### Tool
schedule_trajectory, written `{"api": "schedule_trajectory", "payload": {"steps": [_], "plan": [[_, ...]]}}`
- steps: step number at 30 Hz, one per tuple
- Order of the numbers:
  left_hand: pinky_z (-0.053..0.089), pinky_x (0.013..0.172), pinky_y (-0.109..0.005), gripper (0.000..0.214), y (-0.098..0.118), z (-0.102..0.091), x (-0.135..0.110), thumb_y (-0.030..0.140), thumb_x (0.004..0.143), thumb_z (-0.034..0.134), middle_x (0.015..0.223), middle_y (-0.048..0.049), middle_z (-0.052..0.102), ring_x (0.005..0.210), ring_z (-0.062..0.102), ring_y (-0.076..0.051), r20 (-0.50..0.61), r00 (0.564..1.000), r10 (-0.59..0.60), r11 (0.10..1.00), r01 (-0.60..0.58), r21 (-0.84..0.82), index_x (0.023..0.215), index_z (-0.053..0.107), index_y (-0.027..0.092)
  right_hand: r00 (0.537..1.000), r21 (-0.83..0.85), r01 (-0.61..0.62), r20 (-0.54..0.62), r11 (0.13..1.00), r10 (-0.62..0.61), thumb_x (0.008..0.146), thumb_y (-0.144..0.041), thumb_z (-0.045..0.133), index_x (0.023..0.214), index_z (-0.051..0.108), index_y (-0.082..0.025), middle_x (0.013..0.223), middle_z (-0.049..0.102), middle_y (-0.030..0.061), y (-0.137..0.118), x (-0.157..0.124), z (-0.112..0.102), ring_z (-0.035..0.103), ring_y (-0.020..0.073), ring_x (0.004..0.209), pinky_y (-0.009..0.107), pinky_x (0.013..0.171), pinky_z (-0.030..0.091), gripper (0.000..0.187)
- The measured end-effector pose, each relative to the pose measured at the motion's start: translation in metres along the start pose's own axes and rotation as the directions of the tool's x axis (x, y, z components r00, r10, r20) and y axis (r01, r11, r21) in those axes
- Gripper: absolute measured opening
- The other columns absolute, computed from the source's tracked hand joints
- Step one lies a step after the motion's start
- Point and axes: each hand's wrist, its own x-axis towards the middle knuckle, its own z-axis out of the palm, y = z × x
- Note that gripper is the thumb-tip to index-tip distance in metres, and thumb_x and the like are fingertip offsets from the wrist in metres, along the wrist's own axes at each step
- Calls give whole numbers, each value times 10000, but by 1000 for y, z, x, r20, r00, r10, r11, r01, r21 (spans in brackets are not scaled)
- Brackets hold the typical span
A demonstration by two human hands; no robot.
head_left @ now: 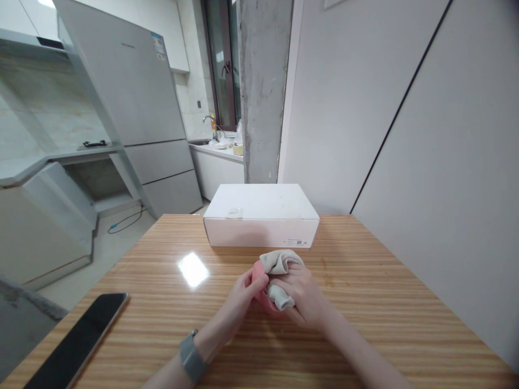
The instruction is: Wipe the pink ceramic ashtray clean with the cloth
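Between my hands, just above the table, is a pink object [258, 269] with a curved edge, mostly covered, so I cannot tell its kind. My left hand [246, 289] is closed on its left side, thumb on top. A crumpled light grey cloth [279, 261] is bunched under and around the fingers of my right hand [302, 292], which presses it against the pink object. One end of the cloth pokes out below those fingers. A grey watch band is around my left wrist.
A white box [259, 232] sits at the far edge of the wood-grain table [365, 302]. Near the left edge lies a black phone [79, 340]. A white wall [405, 135] runs along the right side; a fridge [121, 81] and kitchen counter stand beyond on the left.
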Motion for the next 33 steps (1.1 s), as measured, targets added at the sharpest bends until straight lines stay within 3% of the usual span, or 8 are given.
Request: {"api": "schedule_trajectory", "payload": {"steps": [7,10,13,18,24,30,33], "plan": [[459,755,-279,489,-7,8,-5,318,740,762,1035,-80,669,899,589,-200,61,997,50,980,-38,-194,1190,625,184,997,-13,-68,18,998,69,909,-310,322,908,576,-201,872,682,87,1,3,-4,594,262,853,450,814,412,276],[467,791,-307,442,-7,4,-4,378,781,708,1114,-93,655,934,592,-213,90,995,33,970,-10,-241,1171,635,183,999,-22,-32,11,999,33,889,-304,343,890,569,-205,864,693,86,-2,3,-4,601,253,813,434,793,418,247],[461,832,-339,472,-3,-3,-2,510,831,611,1102,-109,667,952,596,-230,65,998,-11,986,22,-168,1138,654,154,1000,-3,0,19,1000,0,895,-343,323,900,566,-208,864,696,80,-4,2,-3,603,246,790,422,778,417,278],[426,902,-327,473,0,-6,2,467,808,669,1106,-99,687,1078,575,-261,8,999,33,999,-33,27,1166,655,158,998,44,-63,30,997,62,942,-376,238,791,528,-225,764,654,54,-3,2,-1,565,223,733,401,737,406,360],[438,892,-310,485,1,4,-2,420,735,759,1123,-98,673,1038,602,-237,52,999,-6,991,13,-131,1140,643,179,997,5,-72,6,997,72,961,-398,184,717,509,-227,727,610,49,0,2,-3,533,212,720,401,743,408,440],[457,854,-299,471,-4,0,-3,261,683,808,1075,-68,674,965,613,-200,72,995,69,978,-53,-202,1115,626,203,998,10,-43,-40,999,43,950,-371,226,770,539,-225,789,647,65,-3,6,-7,561,227,752,411,764,401,390],[465,831,-305,407,-4,-4,-2,342,780,712,1040,-80,679,942,610,-205,112,993,42,981,-19,-195,1142,634,173,1000,9,-11,-14,1000,12,933,-372,256,780,542,-222,746,645,59,-5,5,-3,554,221,696,402,730,403,357]]}}
